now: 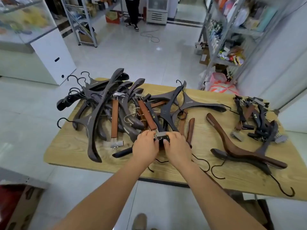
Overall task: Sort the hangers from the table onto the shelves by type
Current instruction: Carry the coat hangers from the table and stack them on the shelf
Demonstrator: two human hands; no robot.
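Note:
A wooden table carries a big heap of dark coat hangers on its left half. Brown bar-shaped clip hangers lie mixed into that heap. My left hand and my right hand meet at the near end of one brown clip hanger. The fingers of both hands curl round its metal clip and the dark piece under it. A reddish-brown coat hanger lies at the front right. A tangle of small clip hangers sits at the far right.
Metal shelving packed with goods stands at the right behind the table. Another rack stands at the back left, beside a glass counter. A person's legs show in the aisle, and a cable lies on the floor.

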